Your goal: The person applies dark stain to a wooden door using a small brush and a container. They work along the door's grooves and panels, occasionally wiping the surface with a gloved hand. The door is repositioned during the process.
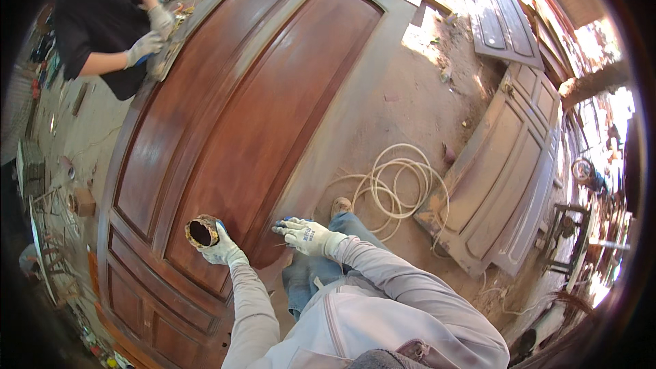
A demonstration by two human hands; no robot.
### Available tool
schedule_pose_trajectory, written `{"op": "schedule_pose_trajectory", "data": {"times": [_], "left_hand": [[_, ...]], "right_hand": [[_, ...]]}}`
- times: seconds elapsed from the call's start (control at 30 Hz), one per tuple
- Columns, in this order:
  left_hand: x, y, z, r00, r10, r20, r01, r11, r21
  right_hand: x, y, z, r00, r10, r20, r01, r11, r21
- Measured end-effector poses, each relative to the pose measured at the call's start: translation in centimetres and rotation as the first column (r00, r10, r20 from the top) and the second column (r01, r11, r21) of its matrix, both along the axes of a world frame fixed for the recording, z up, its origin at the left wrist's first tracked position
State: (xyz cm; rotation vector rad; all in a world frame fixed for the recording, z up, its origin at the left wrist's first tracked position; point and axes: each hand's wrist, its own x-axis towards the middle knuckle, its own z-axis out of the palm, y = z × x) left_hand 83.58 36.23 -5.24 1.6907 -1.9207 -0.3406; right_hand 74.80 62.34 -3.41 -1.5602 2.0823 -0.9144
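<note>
A large panelled wooden door (273, 109) lies in front of me, its panels reddish brown and much of its outer frame greyish. My left hand (224, 249), in a white glove, is closed around a small crusted can (203, 232) with a dark inside, held above the door's lower part. My gloved right hand (304, 236) is at the near edge of the door, fingers closed together. Something small and dark shows at its fingertips, too small to name. Beside that hand, a stretch of the frame is dark reddish brown, unlike the greyer wood farther along.
Across the door, a co-worker's gloved hands (152, 39) are at its far left edge. A coiled pale hose (400, 181) lies on the ground to my right, close to my shoe (341, 206). Farther right are another panelled door (495, 171) and a grey panel (502, 17).
</note>
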Motion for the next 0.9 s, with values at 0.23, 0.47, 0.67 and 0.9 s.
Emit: {"op": "schedule_pose_trajectory", "data": {"times": [0.23, 0.47, 0.67, 0.9], "left_hand": [[-1.6, 0.6, 0.2, 0.987, 0.086, 0.137, -0.078, 0.995, -0.065], [-1.4, 0.1, 0.2, 0.994, 0.074, 0.08, -0.066, 0.993, -0.099], [-1.7, -0.1, 0.9, 0.968, 0.129, 0.213, -0.132, 0.991, 0.001], [-0.4, -0.6, -0.3, 0.96, 0.057, 0.276, -0.055, 0.998, -0.013]], "right_hand": [[-3.9, 0.0, 0.1, 0.993, 0.112, 0.041, -0.113, 0.993, 0.031], [-5.1, -0.6, 0.4, 0.972, 0.212, 0.102, -0.221, 0.972, 0.084], [-6.7, -2.1, 0.7, 0.959, 0.273, 0.079, -0.279, 0.957, 0.074], [-12.0, -5.2, 0.1, 1.0, 0.03, 0.0, -0.03, 0.997, 0.065]]}}
